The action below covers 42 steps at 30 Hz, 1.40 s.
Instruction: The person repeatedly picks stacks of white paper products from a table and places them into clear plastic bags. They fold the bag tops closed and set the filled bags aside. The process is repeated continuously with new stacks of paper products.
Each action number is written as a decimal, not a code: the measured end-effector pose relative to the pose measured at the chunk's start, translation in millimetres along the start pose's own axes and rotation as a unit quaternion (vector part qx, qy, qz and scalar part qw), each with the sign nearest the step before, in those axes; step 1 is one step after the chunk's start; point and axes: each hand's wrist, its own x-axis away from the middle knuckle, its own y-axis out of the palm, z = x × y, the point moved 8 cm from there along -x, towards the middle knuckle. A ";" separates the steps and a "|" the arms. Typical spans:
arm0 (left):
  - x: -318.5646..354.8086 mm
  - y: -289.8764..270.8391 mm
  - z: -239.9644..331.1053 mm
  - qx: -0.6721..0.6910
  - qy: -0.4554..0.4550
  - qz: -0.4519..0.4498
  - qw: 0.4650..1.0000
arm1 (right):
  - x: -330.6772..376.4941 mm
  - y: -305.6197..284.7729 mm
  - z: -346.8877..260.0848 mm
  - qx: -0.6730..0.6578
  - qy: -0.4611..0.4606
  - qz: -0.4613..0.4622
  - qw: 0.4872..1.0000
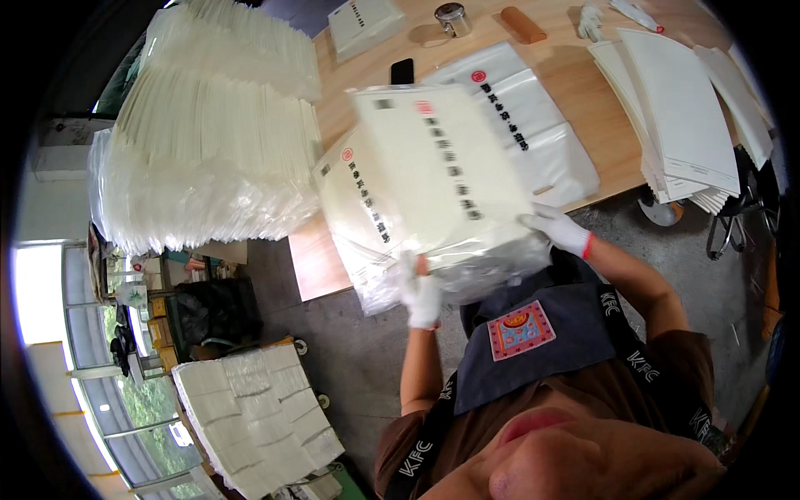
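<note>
My left hand (423,298), in a white glove, pinches the crumpled near edge of a clear plastic bag with a stack of cream paper inside, a bagged paper pack (454,167). At the pack's right near corner my right hand (562,230), in a white glove with a red cuff, grips the plastic. The pack is slightly blurred and lies over another bagged pack (343,192) at its left. Flat clear bags (550,142) with a red mark and black print lie to its right. My fingertips are partly hidden by plastic.
A tall pile of bagged packs (208,142) stands at the table's left. Fanned cream sheets (679,117) overhang the right edge. A phone (402,72), metal cup (453,18), brown block (523,25) and white gloves (590,22) lie farther back. A loaded cart (258,417) stands lower left.
</note>
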 end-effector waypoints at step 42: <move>-122.1 316.4 62.7 0.237 -0.072 -0.388 0.888 | 6.5 -132.0 -66.4 0.534 -0.005 0.307 0.788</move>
